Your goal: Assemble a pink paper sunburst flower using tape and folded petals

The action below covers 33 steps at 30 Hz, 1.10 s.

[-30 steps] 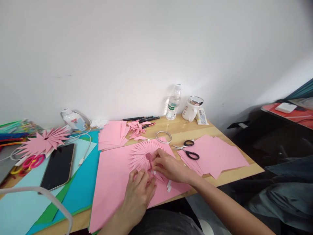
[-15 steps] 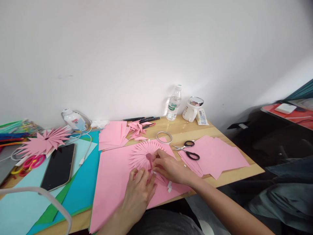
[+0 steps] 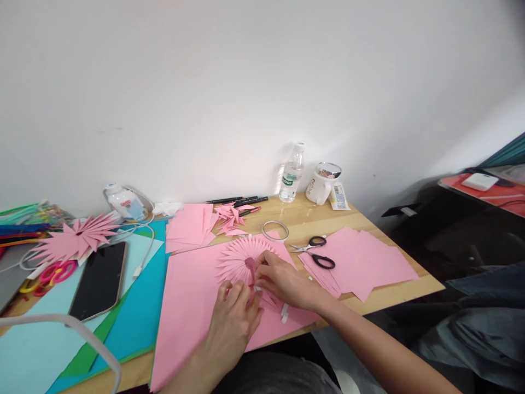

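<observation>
One pleated pink rosette (image 3: 230,262) lies at frame centre, on a pink sheet (image 3: 188,317). Left hand (image 3: 233,314), lower centre: fingers bent, half open, tips at the rosette's near edge; cannot tell whether paper is gripped. Right hand (image 3: 284,278), just right: fingers curled, drawn close together over the rosette's lower-right folds; hold hidden, cannot tell. White scraps (image 3: 284,313) below right hand. Right of centre on tabletop (image 3: 385,296): ring (image 3: 275,239), scissors (image 3: 324,260), loose pink paper (image 3: 365,260). Phone (image 3: 99,282) at lower left.
</observation>
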Each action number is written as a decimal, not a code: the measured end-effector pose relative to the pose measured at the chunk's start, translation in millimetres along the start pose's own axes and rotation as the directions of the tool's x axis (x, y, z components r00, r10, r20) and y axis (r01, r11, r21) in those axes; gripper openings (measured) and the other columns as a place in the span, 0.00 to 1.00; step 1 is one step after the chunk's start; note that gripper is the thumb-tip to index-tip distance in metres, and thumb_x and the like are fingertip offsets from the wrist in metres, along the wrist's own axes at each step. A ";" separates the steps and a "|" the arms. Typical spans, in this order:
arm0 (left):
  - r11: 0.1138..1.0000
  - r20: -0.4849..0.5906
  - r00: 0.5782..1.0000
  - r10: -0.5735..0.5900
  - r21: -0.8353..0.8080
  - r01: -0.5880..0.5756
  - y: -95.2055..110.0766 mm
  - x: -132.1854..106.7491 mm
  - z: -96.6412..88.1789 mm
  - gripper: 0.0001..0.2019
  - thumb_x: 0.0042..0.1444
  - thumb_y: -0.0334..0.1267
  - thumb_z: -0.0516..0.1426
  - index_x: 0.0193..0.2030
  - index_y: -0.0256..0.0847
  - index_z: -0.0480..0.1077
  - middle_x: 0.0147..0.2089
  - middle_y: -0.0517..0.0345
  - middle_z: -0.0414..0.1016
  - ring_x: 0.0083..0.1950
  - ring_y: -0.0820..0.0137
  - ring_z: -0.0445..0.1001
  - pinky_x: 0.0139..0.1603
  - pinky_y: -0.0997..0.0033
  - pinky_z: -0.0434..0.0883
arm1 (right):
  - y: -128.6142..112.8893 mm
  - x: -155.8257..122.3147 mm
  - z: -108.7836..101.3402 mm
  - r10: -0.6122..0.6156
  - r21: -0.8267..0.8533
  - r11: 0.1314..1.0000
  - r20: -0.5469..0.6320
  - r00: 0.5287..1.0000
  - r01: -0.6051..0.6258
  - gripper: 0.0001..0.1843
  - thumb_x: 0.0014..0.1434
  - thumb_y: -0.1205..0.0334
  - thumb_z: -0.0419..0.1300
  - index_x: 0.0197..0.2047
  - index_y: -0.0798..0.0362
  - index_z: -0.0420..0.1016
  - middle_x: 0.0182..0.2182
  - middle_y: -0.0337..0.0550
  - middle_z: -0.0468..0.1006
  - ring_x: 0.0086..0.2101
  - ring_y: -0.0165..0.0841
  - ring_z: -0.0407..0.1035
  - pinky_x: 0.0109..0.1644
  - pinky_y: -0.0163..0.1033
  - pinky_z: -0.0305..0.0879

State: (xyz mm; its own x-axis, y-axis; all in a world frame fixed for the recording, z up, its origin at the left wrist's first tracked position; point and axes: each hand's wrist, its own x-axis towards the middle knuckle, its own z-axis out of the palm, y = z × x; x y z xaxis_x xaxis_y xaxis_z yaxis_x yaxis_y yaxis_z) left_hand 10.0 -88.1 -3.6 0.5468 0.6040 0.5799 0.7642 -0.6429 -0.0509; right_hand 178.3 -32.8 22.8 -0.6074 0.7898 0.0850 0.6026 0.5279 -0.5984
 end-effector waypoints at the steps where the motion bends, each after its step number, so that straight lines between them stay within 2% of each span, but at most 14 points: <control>1: 1.000 0.005 1.000 -0.001 0.003 0.001 -0.1 0.1 -0.1 0.08 0.59 0.35 0.53 0.40 0.39 0.73 0.32 0.54 0.72 0.39 0.64 0.67 0.44 0.59 0.59 | -0.2 0.3 0.1 0.004 -0.004 1.000 0.003 1.000 -0.004 0.08 0.61 0.68 0.55 0.30 0.55 0.71 0.37 0.43 0.65 0.38 0.31 0.64 0.42 0.38 0.64; 10: 1.000 0.083 0.997 -0.005 0.000 0.005 -2.0 0.0 0.4 0.08 0.58 0.36 0.53 0.41 0.40 0.72 0.33 0.53 0.72 0.40 0.63 0.67 0.45 0.58 0.60 | -7.4 0.4 -4.6 0.008 -0.009 1.000 0.010 1.000 -0.008 0.08 0.60 0.69 0.55 0.29 0.55 0.71 0.37 0.43 0.66 0.38 0.30 0.65 0.42 0.37 0.64; 16: 1.000 0.122 0.992 0.016 -0.007 -0.015 -2.8 0.0 2.0 0.09 0.58 0.35 0.53 0.42 0.39 0.72 0.35 0.51 0.72 0.42 0.61 0.67 0.45 0.56 0.60 | -7.8 -2.0 -6.3 -0.031 -0.021 0.999 0.022 0.999 0.032 0.06 0.57 0.72 0.57 0.32 0.53 0.73 0.36 0.43 0.67 0.37 0.31 0.66 0.40 0.36 0.64; 23: 0.999 0.163 0.986 0.038 0.001 -0.039 -4.7 2.8 0.1 0.10 0.58 0.36 0.54 0.43 0.38 0.72 0.36 0.51 0.72 0.42 0.60 0.66 0.46 0.56 0.59 | -3.3 -3.6 -4.3 -0.070 -0.092 0.993 0.031 0.997 0.073 0.10 0.55 0.76 0.56 0.37 0.53 0.74 0.36 0.44 0.68 0.38 0.33 0.65 0.41 0.37 0.63; 27: 0.999 0.171 0.984 0.044 0.010 -0.047 -5.5 3.7 -1.3 0.11 0.56 0.37 0.56 0.45 0.38 0.72 0.38 0.51 0.72 0.43 0.60 0.66 0.46 0.55 0.59 | -0.8 -3.7 -4.9 -0.093 -0.093 0.991 0.045 0.995 0.097 0.13 0.54 0.75 0.58 0.42 0.52 0.73 0.37 0.45 0.69 0.39 0.35 0.66 0.42 0.38 0.62; 33: 0.998 0.094 0.994 0.050 0.028 -0.053 -5.8 2.0 0.0 0.09 0.57 0.36 0.55 0.41 0.38 0.73 0.34 0.52 0.72 0.41 0.61 0.66 0.45 0.57 0.58 | -6.0 -4.1 -10.8 -0.047 0.022 0.999 -0.006 0.999 0.048 0.05 0.58 0.71 0.54 0.37 0.53 0.68 0.34 0.41 0.69 0.36 0.31 0.65 0.41 0.36 0.62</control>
State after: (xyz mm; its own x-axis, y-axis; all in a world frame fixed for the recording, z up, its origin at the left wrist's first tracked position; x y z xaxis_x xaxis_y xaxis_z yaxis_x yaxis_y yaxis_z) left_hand 6.7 -83.1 -2.1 0.6140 0.6130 0.4972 0.7436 -0.6605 -0.1039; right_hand 182.7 -35.8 34.6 -0.6320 0.7658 0.1185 0.5613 0.5578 -0.6114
